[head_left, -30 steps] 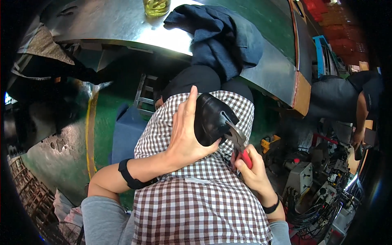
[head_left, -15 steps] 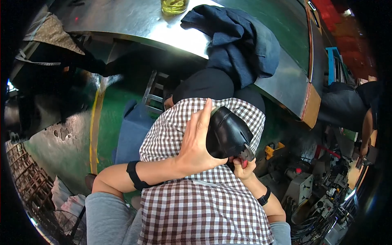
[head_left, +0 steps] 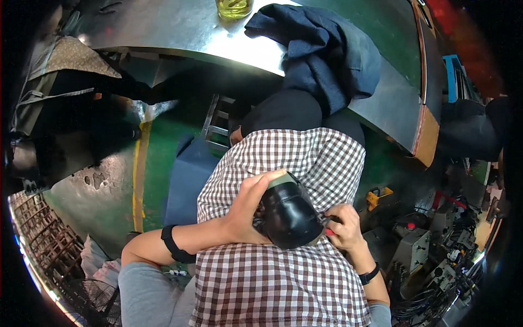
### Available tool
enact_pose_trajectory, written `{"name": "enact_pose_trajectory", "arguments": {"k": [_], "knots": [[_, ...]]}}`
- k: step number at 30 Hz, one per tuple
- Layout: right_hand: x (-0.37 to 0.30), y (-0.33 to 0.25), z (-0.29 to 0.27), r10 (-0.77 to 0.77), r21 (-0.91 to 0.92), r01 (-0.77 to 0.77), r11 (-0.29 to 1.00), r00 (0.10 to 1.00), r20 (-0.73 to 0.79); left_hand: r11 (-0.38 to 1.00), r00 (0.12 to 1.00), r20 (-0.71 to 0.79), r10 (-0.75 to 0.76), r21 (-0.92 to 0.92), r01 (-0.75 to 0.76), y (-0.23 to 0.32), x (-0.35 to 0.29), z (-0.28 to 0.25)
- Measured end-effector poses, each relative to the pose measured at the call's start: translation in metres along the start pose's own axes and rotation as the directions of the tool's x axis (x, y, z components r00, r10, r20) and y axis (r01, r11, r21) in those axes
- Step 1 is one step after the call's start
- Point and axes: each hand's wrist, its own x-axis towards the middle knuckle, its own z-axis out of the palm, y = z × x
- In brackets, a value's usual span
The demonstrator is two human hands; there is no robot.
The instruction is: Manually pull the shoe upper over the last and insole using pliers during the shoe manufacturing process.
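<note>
My left hand (head_left: 246, 213) is closed around a black leather shoe upper (head_left: 292, 217), its thumb and fingers wrapping the left side. Pale green material, looking like a shoe last (head_left: 279, 180), shows at the far end of the upper. Near the shoe's right edge, my right hand (head_left: 347, 226) grips red-handled pincers (head_left: 329, 232). Most of this tool is hidden by the fingers, and whether its jaws pinch the leather cannot be made out. Shoe and hands are over my lap, on a brown-and-white checked apron (head_left: 261, 278).
A metal-topped workbench (head_left: 180, 32) stands ahead, bearing a dark blue cloth (head_left: 321, 49) and a jar of yellow liquid (head_left: 234, 7). Machine parts and cables (head_left: 414, 250) crowd the right. A blue box-like object (head_left: 190, 174) and wire racks (head_left: 43, 234) are on the left.
The shoe has turned and come lower, now showing its rounded black end and the green part. My left fingers have curled over it; my right hand has moved out to its right side.
</note>
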Motion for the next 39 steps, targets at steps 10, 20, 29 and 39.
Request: {"name": "enact_pose_trajectory", "arguments": {"k": [10,20,29,39], "knots": [[-0.042,-0.001,0.042,0.262,0.355,-0.097,0.930,0.853,-0.452,0.986,0.987,0.069,0.146,-0.085,-0.140,0.010,-0.024,0.004],[0.034,-0.016,0.042,0.124,0.357,0.013,0.934,0.926,-0.358,0.938,0.961,0.061,-0.269,0.245,0.247,0.022,0.000,-0.002],[0.074,-0.007,0.020,0.465,0.445,-0.400,0.801,0.884,-0.043,0.627,0.679,0.038,-0.733,0.426,0.652,0.034,-0.010,0.002],[0.080,0.008,0.034,0.540,0.661,-0.334,0.672,0.832,-0.129,0.546,0.512,0.198,-0.836,0.389,0.742,0.028,0.000,-0.007]]}}
